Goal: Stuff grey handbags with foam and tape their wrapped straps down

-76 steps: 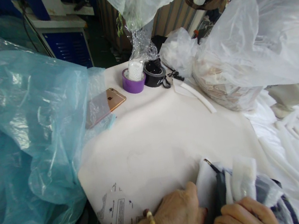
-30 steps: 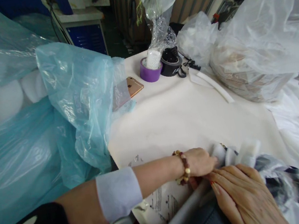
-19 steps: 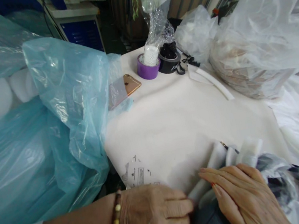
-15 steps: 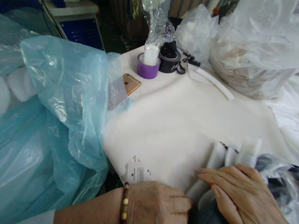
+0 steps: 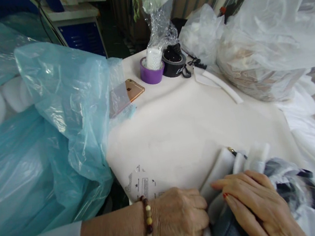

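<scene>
A dark blue-grey item with a leather-like surface, seemingly a bag, lies at the bottom of the view, its lower part cut off. White padded wrapping rises from its top, with a small gold metal piece at the far end. My left hand is closed in a fist against the item's left side; whatever its fingers grip is hidden beneath. My right hand lies over the wrapping and the item's right side, fingers stretched out. Clear plastic with dark parts inside sits right of that hand.
A pale table spreads ahead. Blue plastic bags bulge on the left beside a phone. Purple tape, black tape and a white curved strip lie at the back. Clear bags fill the right.
My left hand has shifted right and slightly down, closer to my right hand, still in a fist. My right hand stays on the wrapping. The camera view has shifted slightly.
</scene>
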Demonstrator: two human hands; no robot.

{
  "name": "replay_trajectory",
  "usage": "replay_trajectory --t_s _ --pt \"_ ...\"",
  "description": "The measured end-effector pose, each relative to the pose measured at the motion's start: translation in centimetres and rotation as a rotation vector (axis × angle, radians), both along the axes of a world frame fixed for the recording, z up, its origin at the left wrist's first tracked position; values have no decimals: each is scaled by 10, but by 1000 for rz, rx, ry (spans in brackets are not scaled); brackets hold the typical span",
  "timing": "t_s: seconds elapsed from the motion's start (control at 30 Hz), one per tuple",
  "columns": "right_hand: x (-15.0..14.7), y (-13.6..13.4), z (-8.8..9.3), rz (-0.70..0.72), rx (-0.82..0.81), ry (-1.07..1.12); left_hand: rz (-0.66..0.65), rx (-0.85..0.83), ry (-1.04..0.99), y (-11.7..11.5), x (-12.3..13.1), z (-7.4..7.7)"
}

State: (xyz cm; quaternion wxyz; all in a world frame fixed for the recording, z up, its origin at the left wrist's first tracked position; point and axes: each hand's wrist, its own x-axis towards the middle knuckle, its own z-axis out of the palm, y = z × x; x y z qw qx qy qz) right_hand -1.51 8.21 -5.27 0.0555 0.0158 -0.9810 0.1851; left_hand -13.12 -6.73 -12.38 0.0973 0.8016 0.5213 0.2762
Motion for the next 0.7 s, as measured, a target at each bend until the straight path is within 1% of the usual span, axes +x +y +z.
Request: replay_trajectory --t_s 0.1,0.17,0.23,0.37,0.5,0.6,0.7 --pt "2 0 3 9 -82 69 72 -49 -6 0 2 2" --pt "5 1 4 10 -122 108 96 -51 -3 0 3 3" --pt "7 1 4 -2 -155 99 121 -37 -1 -1 4 4" --pt "7 -2 8 2 -152 98 196 -32 -61 -6 6 4" --pt "3 -2 10 -5 -126 99 161 -29 -75 -12 6 3" --pt "2 4 5 72 -155 171 120 -15 -62 -16 6 3" --pt "2 13 -2 182 -188 291 122 5 -53 -16 8 4"
